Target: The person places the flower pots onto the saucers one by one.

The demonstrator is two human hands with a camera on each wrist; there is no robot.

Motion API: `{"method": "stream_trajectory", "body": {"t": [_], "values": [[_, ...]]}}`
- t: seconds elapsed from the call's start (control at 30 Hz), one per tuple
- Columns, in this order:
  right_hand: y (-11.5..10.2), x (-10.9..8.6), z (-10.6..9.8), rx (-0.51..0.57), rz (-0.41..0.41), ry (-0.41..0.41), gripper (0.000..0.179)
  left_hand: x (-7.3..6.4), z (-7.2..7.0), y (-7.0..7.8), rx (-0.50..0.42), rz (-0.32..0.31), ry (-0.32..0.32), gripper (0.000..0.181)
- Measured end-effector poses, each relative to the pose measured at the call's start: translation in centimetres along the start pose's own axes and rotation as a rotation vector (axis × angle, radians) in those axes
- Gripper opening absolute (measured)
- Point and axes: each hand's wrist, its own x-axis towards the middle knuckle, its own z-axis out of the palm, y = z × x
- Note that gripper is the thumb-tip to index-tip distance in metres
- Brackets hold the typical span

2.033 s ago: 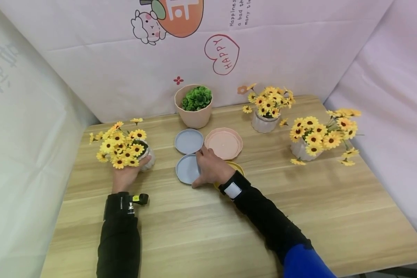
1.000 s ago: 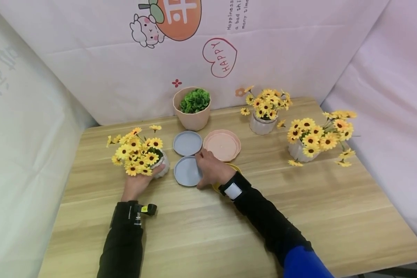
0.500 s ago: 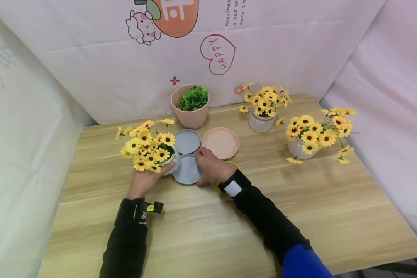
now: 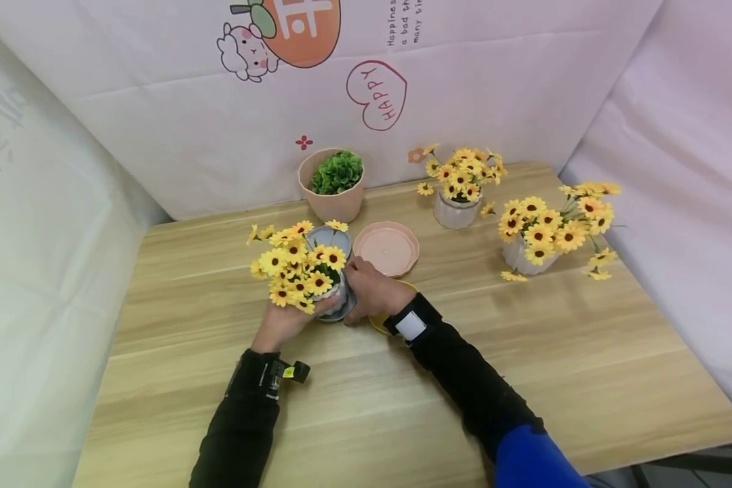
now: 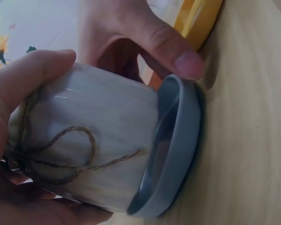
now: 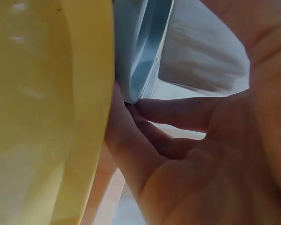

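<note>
My left hand (image 4: 287, 324) grips a white ceramic flowerpot (image 5: 103, 131) tied with twine, its yellow artificial daisies (image 4: 295, 264) leaning left. The pot is tilted, its base within the rim of the nearer grey-blue saucer (image 5: 180, 154). Around that saucer's right side curl the thumb and fingers of my right hand (image 4: 375, 291), the thumb tip right at the rim in the left wrist view. Directly behind is a second grey-blue saucer (image 4: 340, 240), partly hidden by the flowers. A yellow saucer (image 6: 37, 117) lies beside my right hand, mostly covered by it in the head view.
A pink saucer (image 4: 387, 249) lies beyond my right hand. At the back stands a pink pot (image 4: 335, 205) with a green plant. Two more potted daisies, one at the back (image 4: 456, 211) and one farther right (image 4: 527, 256), stand on the wooden table (image 4: 524, 379).
My left hand has carried the potted daisies rightward from the left part of the table to over the nearer grey-blue saucer. My right hand has stayed at that saucer's edge.
</note>
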Motion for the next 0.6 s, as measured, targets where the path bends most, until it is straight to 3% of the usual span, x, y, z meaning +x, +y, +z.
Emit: {"method": "stream_trajectory", "body": {"t": [0.13,0.33,0.6], "values": [[0.1,-0.1,-0.1,0.010,0.001,-0.013,0.093,0.2,0.5,-0.3,0.007,0.023,-0.005,0.104],[0.4,-0.1,-0.1,-0.003,0.003,-0.027,0.096,0.4,0.9,-0.9,0.027,0.053,0.006,0.106],[0.4,-0.6,-0.3,0.019,-0.042,-0.006,0.069,0.4,1.2,-1.1,-0.003,0.118,-0.007,0.096]]}}
